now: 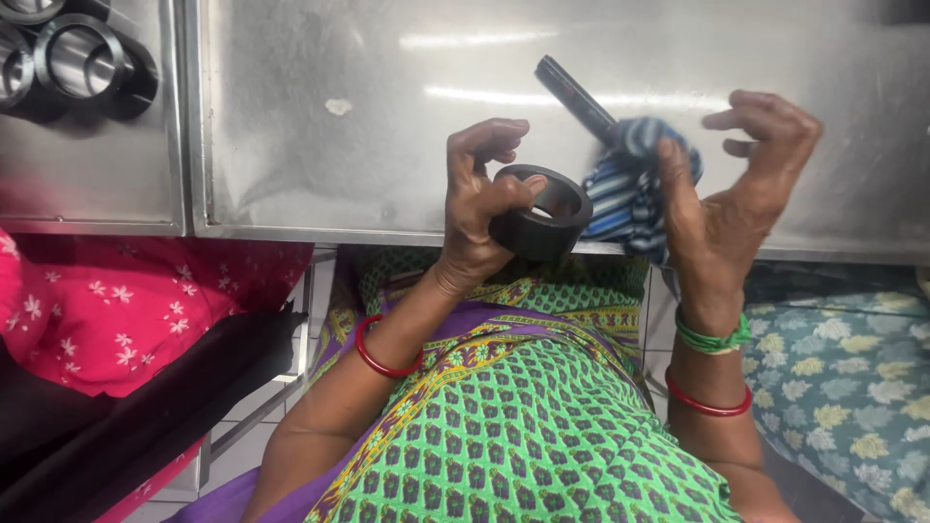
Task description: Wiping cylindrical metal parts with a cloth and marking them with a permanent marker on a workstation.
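Observation:
My left hand [481, 199] grips a short black metal ring [540, 213], thumb over its rim, just above the front edge of a steel table [387, 145]. My right hand [727, 194] holds a blue striped cloth [630, 189] next to the ring, thumb pressed into the cloth and the other fingers spread. A dark rod-like tool [576, 97] sticks up behind the cloth; I cannot tell whether the right hand holds it.
Several shiny metal rings [77, 63] lie on a second steel surface at the top left. A person in pink floral cloth [116, 310] sits to my left, and blue floral cloth [852, 387] is to my right. My green patterned lap fills the bottom.

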